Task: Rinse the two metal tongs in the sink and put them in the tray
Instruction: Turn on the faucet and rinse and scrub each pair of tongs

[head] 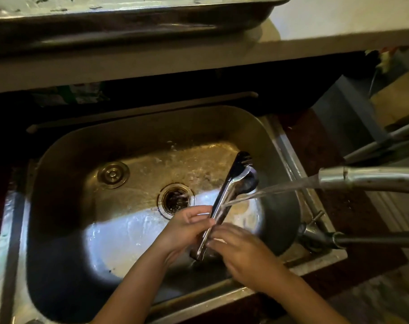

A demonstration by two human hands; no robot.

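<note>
Metal tongs (pixel 231 183) are held over the steel sink (pixel 65 160), their forked tips pointing away from me. They look like two pairs lying together, but I cannot tell for sure. My left hand (pixel 187 228) grips the handle end from the left. My right hand (pixel 240 251) holds the same end from the right, fingers on the metal. Water streams from the faucet spout (pixel 362 178) onto the middle of the tongs. A large metal tray (pixel 128 26) rests on the counter above the sink.
The open drain (pixel 176 198) is in the sink floor, with a loose round stopper (pixel 113 174) to its left. The faucet base and lever (pixel 315 232) stand at the sink's right rim. A white counter ledge (pixel 339 22) runs behind.
</note>
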